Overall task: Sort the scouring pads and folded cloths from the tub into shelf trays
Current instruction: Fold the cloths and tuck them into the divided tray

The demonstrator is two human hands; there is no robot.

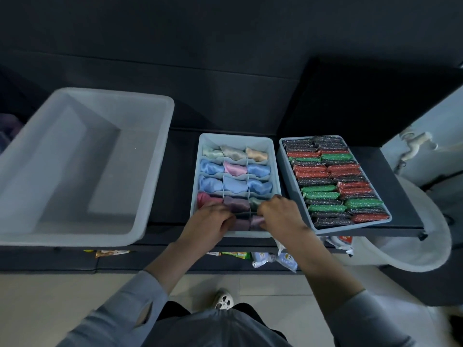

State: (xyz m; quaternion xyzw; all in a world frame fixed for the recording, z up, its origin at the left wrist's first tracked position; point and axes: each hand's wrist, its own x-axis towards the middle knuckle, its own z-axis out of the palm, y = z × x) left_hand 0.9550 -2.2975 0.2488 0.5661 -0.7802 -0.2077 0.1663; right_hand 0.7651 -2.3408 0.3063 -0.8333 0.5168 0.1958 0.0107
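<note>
Far out to the left of my left hand sits the big pale tub (75, 156), nothing showing inside it, resting on the dark shelf (172, 171) that runs across in front of me. Below its near edge, on a lower dark ledge, lies a brown wrapped packet (111, 252); its print is too blurred to read.

My left hand (211, 222) is down at the near end of the divided tray (234, 139), fingers curled into the front row, gripping a dark purple folded cloth (241, 222) in the middle compartment. Beyond my knuckles the other folded cloths (235, 169) fill the cells: pale green, grey and peach at the far row, then blues and a pink, then red, purple and dark green just ahead of my fingers.

My right hand (278, 212) is just beside the left, fingers bent down into the right front cell, pinching a mauve cloth there; my knuckles hide most of it.

Right of my right hand, touching the divided tray's side, the second tray (292, 181) holds scouring pads (333, 181) packed in two columns, black, red and green, glittery.

Under my wrists, green and silver-blue packets (273, 259) lie on the lower ledge, lettering unreadable. Further right stands a white rounded fixture (411, 246) with a tap (416, 142) on the pale wall above it. Beneath me are beige floor tiles (50, 296) and my white shoe (223, 299).
</note>
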